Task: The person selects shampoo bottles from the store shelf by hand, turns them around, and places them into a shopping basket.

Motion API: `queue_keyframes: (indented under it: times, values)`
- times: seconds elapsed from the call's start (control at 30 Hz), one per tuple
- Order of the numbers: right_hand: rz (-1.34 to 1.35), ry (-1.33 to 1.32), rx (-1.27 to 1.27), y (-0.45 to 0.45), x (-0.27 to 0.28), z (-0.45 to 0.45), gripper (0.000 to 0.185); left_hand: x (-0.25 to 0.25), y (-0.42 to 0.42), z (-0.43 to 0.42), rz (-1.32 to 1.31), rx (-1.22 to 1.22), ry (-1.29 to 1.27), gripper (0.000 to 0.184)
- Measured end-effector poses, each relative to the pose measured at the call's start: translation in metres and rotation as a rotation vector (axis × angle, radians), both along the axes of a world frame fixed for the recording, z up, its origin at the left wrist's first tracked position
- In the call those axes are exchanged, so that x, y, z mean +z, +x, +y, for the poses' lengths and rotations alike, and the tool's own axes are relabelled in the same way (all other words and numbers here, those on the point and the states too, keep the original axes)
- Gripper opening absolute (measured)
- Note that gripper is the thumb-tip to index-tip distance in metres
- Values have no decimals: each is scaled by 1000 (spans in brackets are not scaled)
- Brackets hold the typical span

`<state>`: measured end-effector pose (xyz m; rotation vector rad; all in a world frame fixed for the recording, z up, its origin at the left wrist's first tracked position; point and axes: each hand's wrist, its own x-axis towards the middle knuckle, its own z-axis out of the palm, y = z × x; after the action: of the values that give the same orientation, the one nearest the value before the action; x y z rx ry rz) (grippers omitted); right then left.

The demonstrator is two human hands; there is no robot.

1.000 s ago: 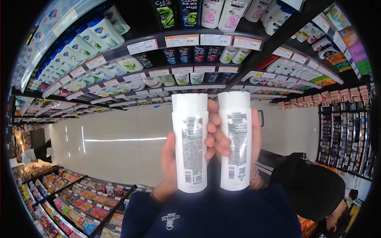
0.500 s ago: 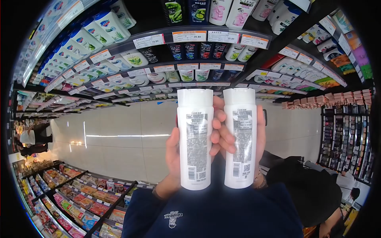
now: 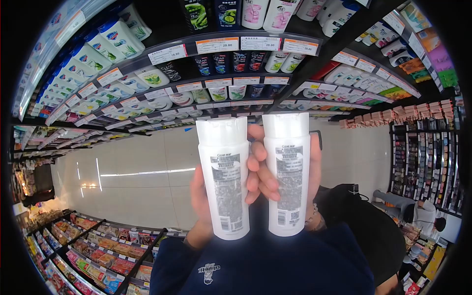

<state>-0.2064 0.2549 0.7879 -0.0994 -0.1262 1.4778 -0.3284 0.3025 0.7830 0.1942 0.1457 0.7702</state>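
Observation:
Two white Clear shampoo bottles stand side by side in front of me, upright, caps at the top and printed back labels facing me. My left hand (image 3: 199, 196) is wrapped round the left shampoo bottle (image 3: 223, 187), thumb on its left side and fingertips round its right. Around the right shampoo bottle (image 3: 287, 182) my right hand (image 3: 314, 182) is closed, with fingers reaching its left edge. The fingers of both hands meet in the gap between the bottles. My palms are hidden behind them.
Ahead, shelves (image 3: 216, 44) with price tags hold rows of shampoo and body wash bottles. Packaged goods fill a low rack (image 3: 98, 246) at lower left. A person in black (image 3: 364, 236) stands close on my right; another person in white (image 3: 425, 219) is farther off.
Both bottles have shifted left in view and look a little larger, their caps tilting slightly left. The shelves have shifted left too. My grip on each bottle stays the same.

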Motion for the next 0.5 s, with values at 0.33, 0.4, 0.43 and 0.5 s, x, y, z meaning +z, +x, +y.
queue_keyframes:
  times: [0.33, 0.4, 0.43, 0.5]
  values:
    - [-610, -227, -127, 21, -12, -7, 53, -22, -10, 9, 200, -44, 46, 58]
    - [-730, -322, -190, 24, -13, -6, 52, -30, -9, 10, 441, 12, 198, 68]
    - [-730, -324, -189, 27, -15, -5, 52, -34, -9, 13, 442, 11, 195, 68]
    - [-688, -408, -153, 31, -18, -3, 45, -41, -14, 19, 514, -102, 214, 54]
